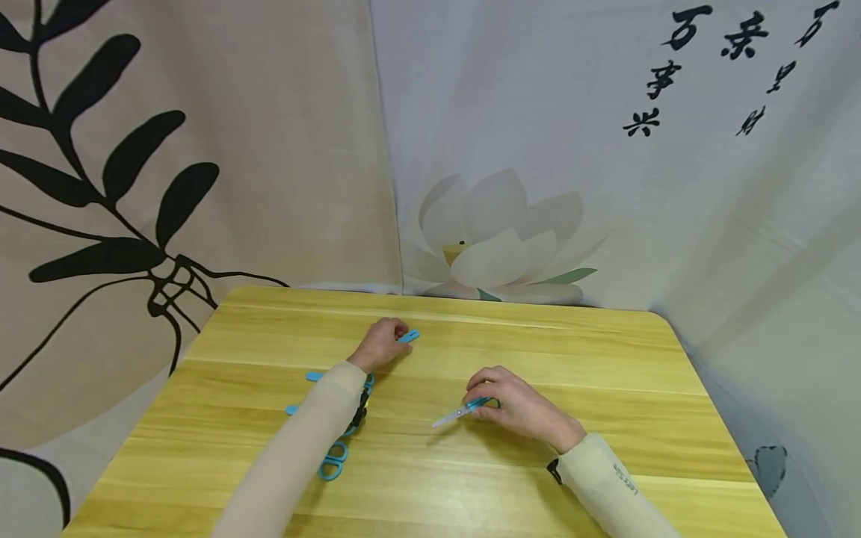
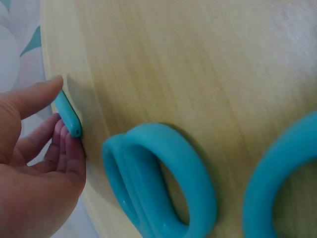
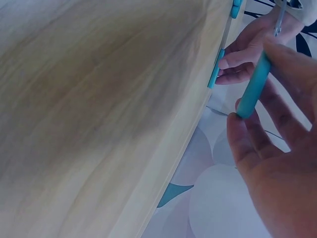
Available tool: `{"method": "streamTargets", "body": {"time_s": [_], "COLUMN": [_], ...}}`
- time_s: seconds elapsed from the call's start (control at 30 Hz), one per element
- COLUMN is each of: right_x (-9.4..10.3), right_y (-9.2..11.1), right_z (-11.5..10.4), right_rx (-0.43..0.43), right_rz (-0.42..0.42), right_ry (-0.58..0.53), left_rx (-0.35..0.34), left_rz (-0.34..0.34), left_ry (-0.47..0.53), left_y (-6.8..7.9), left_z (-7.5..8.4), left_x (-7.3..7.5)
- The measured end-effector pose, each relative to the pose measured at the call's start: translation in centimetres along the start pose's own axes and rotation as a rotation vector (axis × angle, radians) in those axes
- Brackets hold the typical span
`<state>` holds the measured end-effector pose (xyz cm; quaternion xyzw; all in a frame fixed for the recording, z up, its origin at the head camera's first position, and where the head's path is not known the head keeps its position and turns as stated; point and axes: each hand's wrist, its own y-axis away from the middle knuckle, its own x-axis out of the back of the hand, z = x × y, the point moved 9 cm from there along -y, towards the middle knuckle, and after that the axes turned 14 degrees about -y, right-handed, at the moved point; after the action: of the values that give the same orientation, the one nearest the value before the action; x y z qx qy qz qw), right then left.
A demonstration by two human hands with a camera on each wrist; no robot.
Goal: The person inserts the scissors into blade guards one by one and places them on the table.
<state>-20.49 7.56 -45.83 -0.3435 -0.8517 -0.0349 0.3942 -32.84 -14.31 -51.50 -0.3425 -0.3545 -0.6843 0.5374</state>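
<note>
My left hand pinches a small blue scissors cover between thumb and fingertips, near the far side of the table. In the left wrist view the cover looks like a slim rod with a rounded end. Right of it, my right hand grips a pair of scissors by its blue handles, the bare metal blades pointing left. Seen from the right wrist, thumb and fingers hold the handle at its two ends. Below the left forearm lie more blue-handled scissors, partly hidden by the sleeve.
Blue tips of the lying scissors stick out left of the left sleeve. The wooden table reaches back to a printed curtain. Two large scissors handles fill the lower right of the left wrist view.
</note>
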Motion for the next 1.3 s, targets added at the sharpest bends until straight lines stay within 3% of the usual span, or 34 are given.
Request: {"method": "streamTargets", "body": {"time_s": [0.6, 0.93, 1.07, 1.3], "right_x": [-0.1, 1.4, 2.2, 3.5], "right_y": [0.7, 1.6, 2.0, 2.7], "right_z": [0.0, 0.5, 0.8, 0.3], "right_rx": [-0.01, -0.041, -0.071, -0.094], "right_rz": [-0.007, 0.086, 0.145, 0.263], "right_ry": [-0.003, 0.015, 0.006, 0.055], "left_rx": [-0.009, -0.142, -0.219, -0.35], "left_rz": [0.016, 0.037, 0.053, 0.08], "left_ry": [-0.096, -0.139, -0.117, -0.095], "left_y": [0.2, 0.8, 1.9, 5.7], "left_z": [1.0, 3.4, 5.0, 7.9], "left_x": [0.1, 0.9, 1.0, 1.6]}}
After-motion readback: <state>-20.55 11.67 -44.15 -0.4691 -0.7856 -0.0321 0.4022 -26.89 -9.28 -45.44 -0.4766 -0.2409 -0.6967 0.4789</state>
